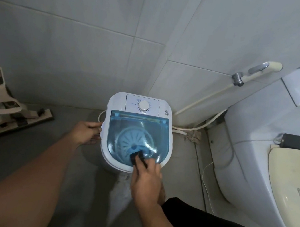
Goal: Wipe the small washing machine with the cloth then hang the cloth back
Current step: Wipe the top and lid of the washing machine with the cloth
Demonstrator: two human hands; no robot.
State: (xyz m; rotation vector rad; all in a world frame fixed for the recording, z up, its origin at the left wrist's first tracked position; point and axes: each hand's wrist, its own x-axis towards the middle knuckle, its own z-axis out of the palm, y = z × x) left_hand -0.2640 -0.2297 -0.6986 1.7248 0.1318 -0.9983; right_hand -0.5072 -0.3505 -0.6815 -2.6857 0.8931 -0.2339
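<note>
The small white washing machine stands on the floor by the tiled wall. It has a round dial at the back and a see-through blue lid that is closed. My left hand grips the machine's left rim. My right hand presses a dark cloth onto the near part of the blue lid. Most of the cloth is hidden under my fingers.
A flat mop leans against the left wall with its head on the floor. A white toilet with a cream seat stands at the right, close to the machine. A bidet sprayer and hoses hang on the wall behind. A thin cable lies on the floor.
</note>
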